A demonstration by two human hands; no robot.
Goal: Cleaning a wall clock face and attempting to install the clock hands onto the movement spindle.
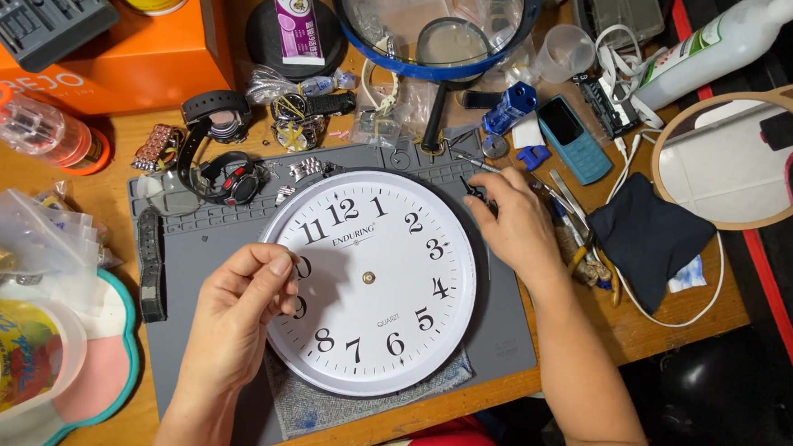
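Leftmost, beyond the left hand's wrist, lie clear zip bags (pixel 30 231) and a pink tray with a teal rim (pixel 104 375), with a black watch strap (pixel 149 264) stretched on the grey work mat (pixel 200 258) just beside them. Above the left hand's knuckles rest a black wristwatch (pixel 234 180) and a steel bracelet piece (pixel 307 168). Next, the left hand (pixel 233 318) sits over the left edge of the round white wall clock face (pixel 368 280), thumb and forefinger pinched together near the nine; whether anything thin is caught between them cannot be told. The clock lies flat on the mat, partly over a grey cloth (pixel 314 409), between both hands, its brass centre post bare of hands. At its upper right rim the right hand (pixel 514 225) rests, fingers curled onto a small dark tool (pixel 472 191) touching the rim near the two. Past that hand's knuckles lie tweezers (pixel 568 198), a blue mobile phone (pixel 575 137), a dark blue cloth (pixel 649 238) and, furthest out, a cat-eared mirror (pixel 742 160).
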